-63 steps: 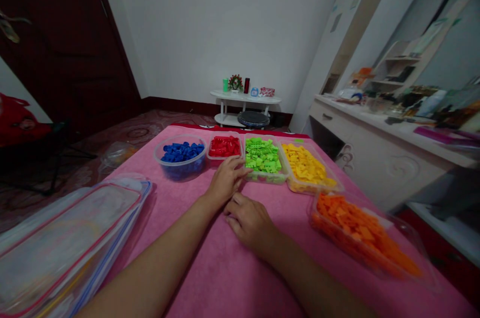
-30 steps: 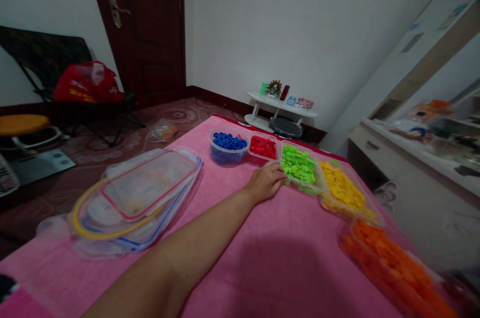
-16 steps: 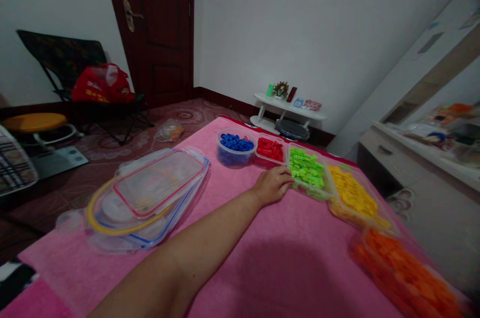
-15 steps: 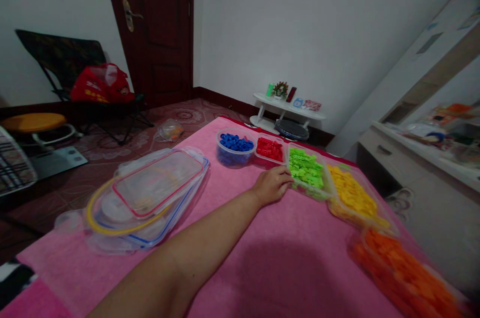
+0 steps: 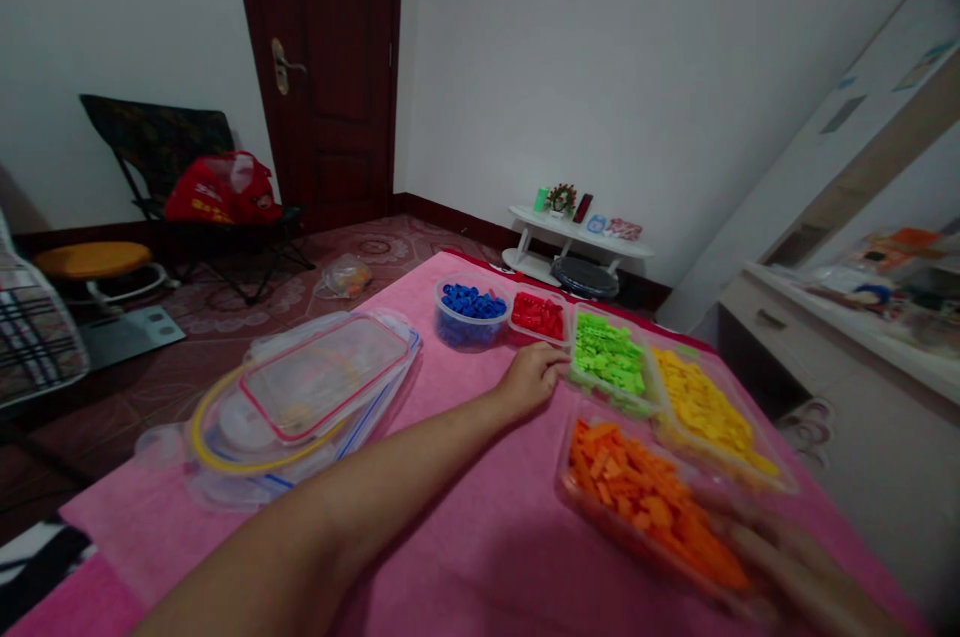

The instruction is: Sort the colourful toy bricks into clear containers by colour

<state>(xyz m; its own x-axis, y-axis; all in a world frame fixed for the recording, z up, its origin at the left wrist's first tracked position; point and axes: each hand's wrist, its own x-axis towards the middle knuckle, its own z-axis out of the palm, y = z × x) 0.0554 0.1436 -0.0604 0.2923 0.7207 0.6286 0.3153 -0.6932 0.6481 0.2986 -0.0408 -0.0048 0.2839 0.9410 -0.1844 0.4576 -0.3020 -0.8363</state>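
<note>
My left hand (image 5: 531, 379) reaches across the table, its fingers bent against the near-left edge of a clear plastic container (image 5: 611, 395) of light green blocks. My right hand (image 5: 780, 547), smeared by motion, grips the right end of a clear container (image 5: 574, 492) heaped with orange blocks. This container lies at a slant in front of the green and yellow ones. Beyond my left hand stand a small box of red blocks (image 5: 538, 315) and a round tub of blue pieces (image 5: 471, 312). A container of yellow blocks (image 5: 705, 402) sits right of the green one.
A pile of clear lids (image 5: 326, 377) with red, yellow and blue rims lies on the left of the pink-covered table (image 5: 442, 517). Past the table are a folding chair (image 5: 161, 142) with a red bag, a low white shelf (image 5: 592, 235) and a cabinet (image 5: 810, 337).
The container of orange blocks has moved left and inward from the right edge, with my right hand now in view on it. My left hand stays by the green container.
</note>
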